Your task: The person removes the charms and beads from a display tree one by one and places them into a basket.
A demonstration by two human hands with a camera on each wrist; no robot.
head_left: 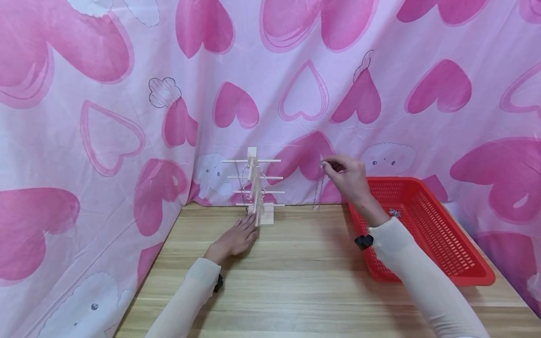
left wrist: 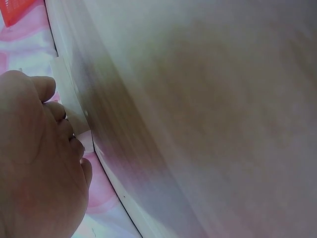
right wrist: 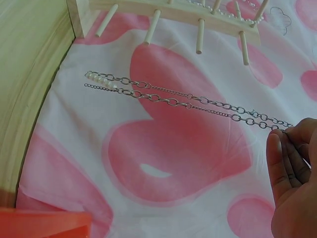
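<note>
A silver chain necklace [right wrist: 153, 98] with a short run of white pearls hangs in a long loop. My right hand [head_left: 348, 180] pinches its top between thumb and fingers, right of the wooden rack [head_left: 256, 188]. That rack has a post with several pegs; a beaded pearl necklace [head_left: 265, 180] and a thin dark chain [head_left: 239, 176] hang on it. With fingers extended, my left hand [head_left: 236, 237] rests at the foot of the rack. In the left wrist view its palm side shows, and the fingertips lie by the wooden base [left wrist: 69, 94].
A red plastic basket [head_left: 427, 206] stands on the right of the wood-grain table [head_left: 287, 281]. Inside it lies a small silvery pile [head_left: 395, 213], too small to make out. A pink heart-patterned cloth [head_left: 236, 105] hangs behind and along the sides.
</note>
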